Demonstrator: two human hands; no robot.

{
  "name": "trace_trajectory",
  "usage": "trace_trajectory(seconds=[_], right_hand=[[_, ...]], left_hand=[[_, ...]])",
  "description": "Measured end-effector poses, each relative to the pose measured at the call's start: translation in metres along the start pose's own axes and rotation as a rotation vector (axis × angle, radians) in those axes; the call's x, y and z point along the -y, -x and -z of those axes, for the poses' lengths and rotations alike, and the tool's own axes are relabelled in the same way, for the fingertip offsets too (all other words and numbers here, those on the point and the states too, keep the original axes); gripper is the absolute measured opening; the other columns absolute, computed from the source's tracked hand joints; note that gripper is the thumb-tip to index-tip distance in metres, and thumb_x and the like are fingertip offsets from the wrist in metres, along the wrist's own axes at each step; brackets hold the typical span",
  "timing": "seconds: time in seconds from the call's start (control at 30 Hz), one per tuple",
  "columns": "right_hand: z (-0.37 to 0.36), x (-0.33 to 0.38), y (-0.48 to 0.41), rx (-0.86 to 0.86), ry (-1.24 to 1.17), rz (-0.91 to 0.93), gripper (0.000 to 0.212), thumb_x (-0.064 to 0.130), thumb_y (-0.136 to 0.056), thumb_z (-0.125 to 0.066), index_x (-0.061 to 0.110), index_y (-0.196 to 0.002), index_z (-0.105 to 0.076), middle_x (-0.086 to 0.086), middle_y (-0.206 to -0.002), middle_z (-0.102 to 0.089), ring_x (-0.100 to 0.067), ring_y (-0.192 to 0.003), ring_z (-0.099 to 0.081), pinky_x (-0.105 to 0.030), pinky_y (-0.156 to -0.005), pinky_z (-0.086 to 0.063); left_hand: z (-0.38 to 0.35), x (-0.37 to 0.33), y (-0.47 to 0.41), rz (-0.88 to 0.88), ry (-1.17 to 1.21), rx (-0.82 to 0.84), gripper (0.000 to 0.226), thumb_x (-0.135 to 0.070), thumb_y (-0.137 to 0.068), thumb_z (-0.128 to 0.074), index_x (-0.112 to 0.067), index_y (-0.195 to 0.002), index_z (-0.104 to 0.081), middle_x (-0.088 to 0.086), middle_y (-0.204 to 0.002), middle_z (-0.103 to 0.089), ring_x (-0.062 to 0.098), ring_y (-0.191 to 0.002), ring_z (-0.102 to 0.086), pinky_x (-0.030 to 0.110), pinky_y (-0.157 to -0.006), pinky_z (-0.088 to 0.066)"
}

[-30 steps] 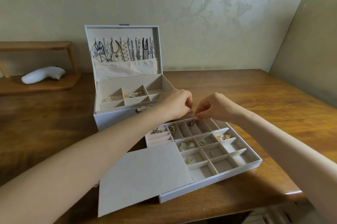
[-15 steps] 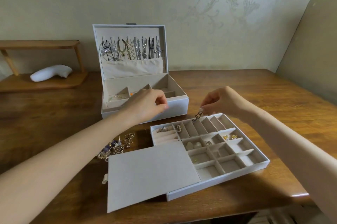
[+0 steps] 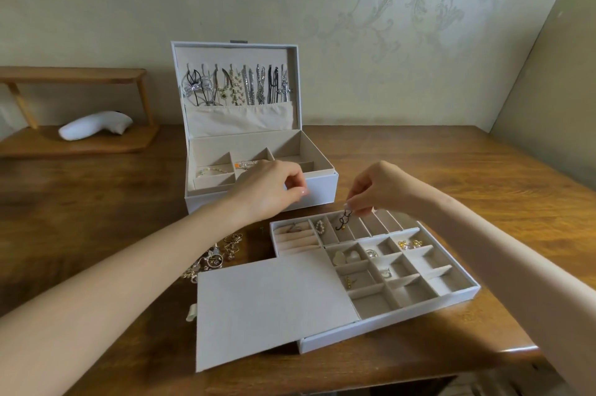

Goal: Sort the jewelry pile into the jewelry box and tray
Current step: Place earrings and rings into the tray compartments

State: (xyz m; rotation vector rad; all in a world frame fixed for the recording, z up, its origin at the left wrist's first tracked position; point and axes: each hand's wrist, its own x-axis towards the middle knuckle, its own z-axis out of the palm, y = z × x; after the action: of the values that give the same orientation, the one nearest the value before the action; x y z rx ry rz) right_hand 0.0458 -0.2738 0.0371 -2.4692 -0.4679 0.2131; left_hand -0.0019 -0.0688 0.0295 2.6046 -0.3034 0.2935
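Observation:
The white jewelry box (image 3: 322, 189) stands open at the back, with necklaces hanging in its lid and a few pieces in its compartments. In front lies the divided tray (image 3: 451, 294), several cells holding earrings and rings. My right hand (image 3: 377, 189) pinches a dark dangling earring (image 3: 343, 219) just above a narrow cell in the tray's back row. My left hand (image 3: 274, 190) hovers in front of the box with fingers curled and nothing visible in them. The jewelry pile (image 3: 219, 255) lies on the table left of the tray, partly hidden by my left forearm.
A flat white lid panel (image 3: 271, 308) lies over the tray's left part and juts toward me. A wooden shelf (image 3: 77, 144) with a white object (image 3: 96, 126) stands at the back left. The table's front edge (image 3: 483, 363) is close; walls stand behind and to the right.
My hands have drawn apart: the left moved away to the left with nothing in it, while the right keeps the earring and has lowered it toward the tray's back row. The view shifted.

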Motion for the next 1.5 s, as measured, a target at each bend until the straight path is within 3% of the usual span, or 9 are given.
trace_trajectory(seconds=[0.1, 0.23, 0.37, 0.47, 0.57, 0.77, 0.9, 1.03, 1.5], right_hand=[[-0.011, 0.003, -0.001, 0.011, 0.055, 0.009, 0.003, 0.007, -0.075, -0.073, 0.004, -0.075, -0.074, -0.005, -0.062, -0.069, 0.001, -0.046, -0.055, -0.006, -0.047, -0.038], [-0.016, -0.001, 0.0, -0.036, 0.053, 0.055, 0.011, 0.005, -0.071, -0.079, 0.001, -0.077, -0.072, -0.009, -0.067, -0.071, -0.008, -0.05, -0.061, -0.009, -0.052, -0.046], [-0.014, -0.003, 0.005, -0.064, 0.013, 0.084, 0.009, -0.002, -0.07, -0.079, 0.003, -0.075, -0.074, 0.005, -0.054, -0.064, 0.0, -0.044, -0.057, -0.009, -0.05, -0.045], [-0.015, -0.005, 0.009, -0.089, 0.049, 0.102, 0.014, -0.007, -0.071, -0.076, 0.006, -0.075, -0.075, 0.009, -0.055, -0.063, -0.009, -0.053, -0.062, -0.013, -0.059, -0.051], [-0.021, -0.007, 0.01, -0.148, 0.106, 0.134, 0.014, -0.004, -0.071, -0.076, 0.009, -0.076, -0.076, 0.012, -0.059, -0.061, -0.001, -0.057, -0.057, -0.01, -0.06, -0.044], [-0.024, -0.007, 0.009, -0.205, 0.135, 0.175, 0.013, -0.001, -0.073, -0.075, 0.012, -0.076, -0.077, -0.003, -0.074, -0.073, -0.014, -0.073, -0.066, -0.029, -0.077, -0.053], [-0.012, -0.008, 0.005, -0.198, 0.09, 0.144, 0.026, -0.002, -0.072, -0.076, 0.023, -0.065, -0.073, 0.004, -0.065, -0.07, -0.006, -0.063, -0.066, -0.017, -0.068, -0.052], [-0.019, -0.008, 0.005, -0.156, 0.143, 0.135, 0.012, 0.003, -0.069, -0.081, 0.014, -0.073, -0.077, 0.013, -0.059, -0.062, 0.003, -0.059, -0.055, -0.004, -0.058, -0.041], [-0.018, -0.008, 0.001, -0.142, 0.253, 0.044, 0.006, 0.023, -0.076, -0.077, 0.019, -0.075, -0.075, 0.011, -0.063, -0.06, -0.01, -0.062, -0.054, -0.023, -0.059, -0.044]], left_hand=[[0.0, 0.001, 0.0, 0.003, 0.002, -0.006, 0.004, -0.026, -0.088, -0.063, -0.024, -0.086, -0.066, -0.01, -0.081, -0.065, 0.012, -0.077, -0.058, 0.037, -0.079, -0.051], [0.001, 0.0, 0.002, -0.004, 0.009, -0.013, 0.008, -0.026, -0.088, -0.062, -0.019, -0.089, -0.067, -0.01, -0.079, -0.065, 0.01, -0.074, -0.056, 0.035, -0.078, -0.05], [0.003, 0.005, 0.004, -0.002, 0.02, -0.019, 0.005, -0.025, -0.087, -0.064, -0.021, -0.087, -0.067, -0.01, -0.079, -0.066, 0.011, -0.075, -0.06, 0.038, -0.078, -0.051], [0.004, 0.008, 0.004, 0.0, 0.035, -0.018, 0.006, -0.025, -0.087, -0.064, -0.021, -0.086, -0.067, -0.012, -0.077, -0.066, 0.01, -0.076, -0.062, 0.04, -0.078, -0.052], [0.005, 0.008, 0.005, -0.012, 0.045, -0.016, 0.004, -0.024, -0.088, -0.064, -0.021, -0.085, -0.066, -0.015, -0.075, -0.064, 0.007, -0.075, -0.061, 0.04, -0.078, -0.053], [0.008, 0.011, 0.01, -0.027, 0.049, -0.018, 0.005, -0.025, -0.088, -0.063, -0.021, -0.088, -0.066, -0.013, -0.077, -0.064, 0.01, -0.078, -0.062, 0.042, -0.079, -0.053], [0.017, 0.015, 0.014, -0.005, 0.055, -0.026, 0.007, -0.024, -0.089, -0.062, -0.018, -0.089, -0.066, -0.012, -0.076, -0.063, 0.011, -0.077, -0.061, 0.04, -0.079, -0.053], [0.025, 0.023, 0.02, 0.015, 0.06, -0.041, 0.008, -0.024, -0.088, -0.063, -0.018, -0.09, -0.067, -0.011, -0.075, -0.064, 0.009, -0.074, -0.059, 0.038, -0.076, -0.053], [0.026, 0.029, 0.03, 0.007, 0.06, -0.039, 0.005, -0.024, -0.09, -0.061, -0.023, -0.085, -0.061, -0.012, -0.074, -0.062, 0.0, -0.064, -0.052, 0.019, -0.062, -0.041]])
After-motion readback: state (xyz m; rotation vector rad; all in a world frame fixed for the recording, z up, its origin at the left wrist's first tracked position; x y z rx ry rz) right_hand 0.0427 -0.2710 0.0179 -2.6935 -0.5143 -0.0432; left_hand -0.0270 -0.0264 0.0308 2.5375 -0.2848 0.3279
